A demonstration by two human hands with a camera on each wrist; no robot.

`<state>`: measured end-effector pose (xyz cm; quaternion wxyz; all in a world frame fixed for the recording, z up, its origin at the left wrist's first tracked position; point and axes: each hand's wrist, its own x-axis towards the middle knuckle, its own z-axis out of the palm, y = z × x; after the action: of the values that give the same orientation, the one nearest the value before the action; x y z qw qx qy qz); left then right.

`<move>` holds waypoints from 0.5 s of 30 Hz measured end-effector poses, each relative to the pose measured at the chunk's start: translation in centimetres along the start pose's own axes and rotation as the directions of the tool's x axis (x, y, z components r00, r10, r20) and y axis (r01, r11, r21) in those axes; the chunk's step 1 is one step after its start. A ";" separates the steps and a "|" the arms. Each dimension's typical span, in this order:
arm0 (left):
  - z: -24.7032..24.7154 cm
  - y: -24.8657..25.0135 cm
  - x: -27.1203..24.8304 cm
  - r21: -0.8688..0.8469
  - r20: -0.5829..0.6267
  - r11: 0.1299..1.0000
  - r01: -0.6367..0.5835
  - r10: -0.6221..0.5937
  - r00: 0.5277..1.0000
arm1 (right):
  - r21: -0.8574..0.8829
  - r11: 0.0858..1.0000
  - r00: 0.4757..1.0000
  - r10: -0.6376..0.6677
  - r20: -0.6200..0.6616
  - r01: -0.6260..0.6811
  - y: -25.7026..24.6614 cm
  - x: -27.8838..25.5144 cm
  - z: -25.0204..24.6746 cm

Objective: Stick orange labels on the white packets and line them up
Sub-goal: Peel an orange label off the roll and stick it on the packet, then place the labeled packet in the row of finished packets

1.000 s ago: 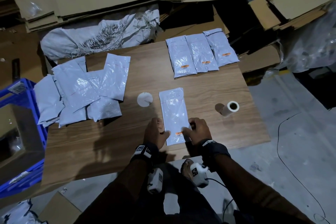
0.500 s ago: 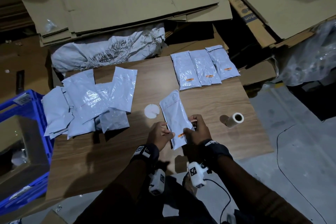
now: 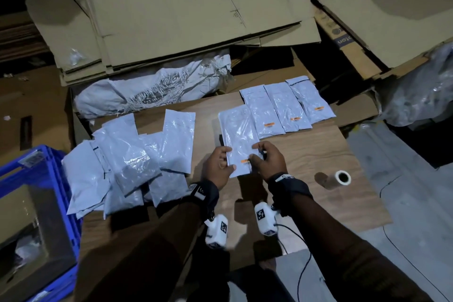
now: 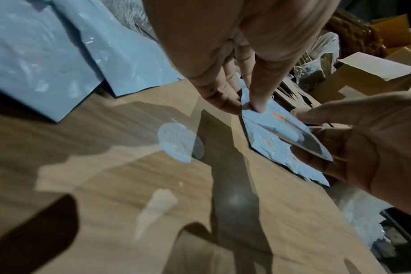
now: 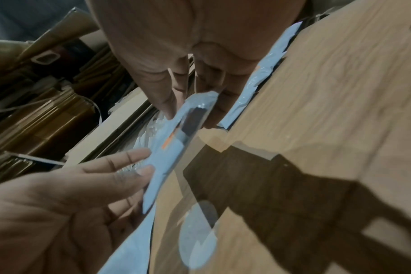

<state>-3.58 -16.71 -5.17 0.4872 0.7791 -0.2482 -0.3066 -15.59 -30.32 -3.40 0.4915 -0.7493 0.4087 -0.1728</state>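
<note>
Both hands hold one white packet (image 3: 237, 133) just above the wooden table (image 3: 306, 154), its orange label (image 3: 245, 161) near the lower end. My left hand (image 3: 229, 158) pinches the packet's lower left edge and my right hand (image 3: 253, 152) pinches the lower right edge. The packet's upper end sits beside a row of three labelled packets (image 3: 286, 105) at the far right of the table. In the left wrist view my fingertips (image 4: 256, 105) nip the packet (image 4: 270, 129). The right wrist view shows the packet (image 5: 176, 139) edge-on between both hands.
A loose pile of unlabelled white packets (image 3: 130, 154) covers the table's left side. A label roll (image 3: 342, 178) lies at the right. A white paper disc (image 4: 180, 141) lies on the table under the hands. A blue crate (image 3: 29, 203) stands left, flattened cardboard (image 3: 171, 19) behind.
The packet lay flat near the table's front edge under both hands. It has been lifted and carried away from me, up to the left end of the labelled row.
</note>
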 end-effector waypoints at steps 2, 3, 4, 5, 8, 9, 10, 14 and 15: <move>-0.3 0.5 1.8 0.024 -0.003 1.000 0.009 -0.009 1.000 | -0.009 1.000 0.999 0.028 -0.026 -0.028 -0.5 1.8 0.4; -0.3 0.8 3.0 0.036 -0.006 0.999 0.012 -0.012 1.000 | -0.025 0.999 0.999 0.036 -0.028 -0.036 -0.5 2.9 0.4; -0.3 0.9 4.0 0.049 -0.010 0.999 0.019 -0.018 1.000 | -0.043 0.998 0.999 0.038 -0.024 -0.039 -0.5 3.8 0.5; -0.1 0.9 5.1 0.062 -0.016 0.998 0.028 -0.028 0.999 | -0.064 0.997 0.999 0.035 -0.013 -0.035 -0.4 4.7 0.4; 0.9 1.0 7.7 0.094 -0.042 0.994 0.057 -0.053 0.998 | -0.129 0.991 0.998 0.048 0.049 -0.041 -0.2 6.9 0.0; 1.2 1.0 8.4 0.089 -0.061 0.994 0.064 -0.059 0.996 | -0.154 0.987 0.996 0.055 0.067 -0.044 0.0 7.8 -0.1; 1.7 0.8 9.2 0.086 -0.083 0.994 0.073 -0.066 0.994 | -0.167 0.985 0.995 0.061 0.083 -0.047 0.3 8.8 -0.2; 2.7 -0.1 11.6 0.138 -0.121 0.987 0.087 -0.070 0.990 | -0.209 0.978 0.986 0.046 0.158 -0.012 1.6 11.7 0.3; 2.8 -0.5 12.2 0.164 -0.129 0.983 0.081 -0.060 0.990 | -0.232 0.973 0.982 0.061 0.179 -0.018 1.9 12.3 0.6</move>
<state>2.82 -26.64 -9.42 0.4227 0.8434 -0.2149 -0.2528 -8.58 -39.95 -7.05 0.4408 -0.8055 0.3935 -0.0443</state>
